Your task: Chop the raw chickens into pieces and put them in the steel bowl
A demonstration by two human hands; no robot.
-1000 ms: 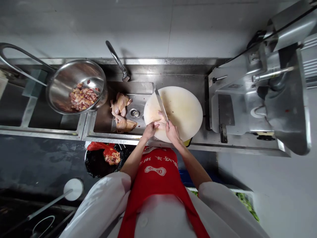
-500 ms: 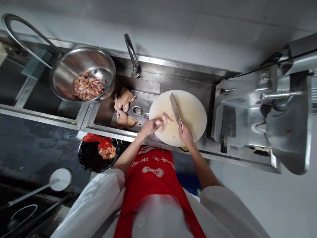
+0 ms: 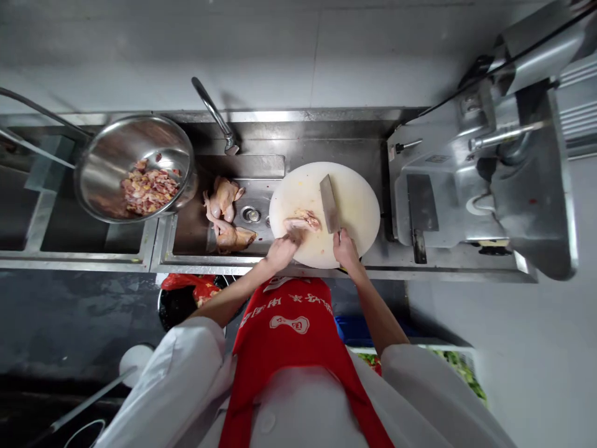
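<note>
The right hand (image 3: 346, 247) grips the cleaver (image 3: 329, 205) over the middle of the round board (image 3: 361, 202). The left hand (image 3: 282, 251), blurred, curls at the board's near-left rim; whether it pinches the meat (image 3: 304, 220) on the board's left half, I cannot tell. Clean cuts likely need the meat flat, that hand well clear.

We wear a white buttoned jacket (image 3: 305, 407) with elbow-length sleeves (image 3: 181, 361) and a red bib apron (image 3: 298, 354) bearing white characters (image 3: 311, 300) and a bone-shaped white emblem (image 3: 290, 323).
</note>
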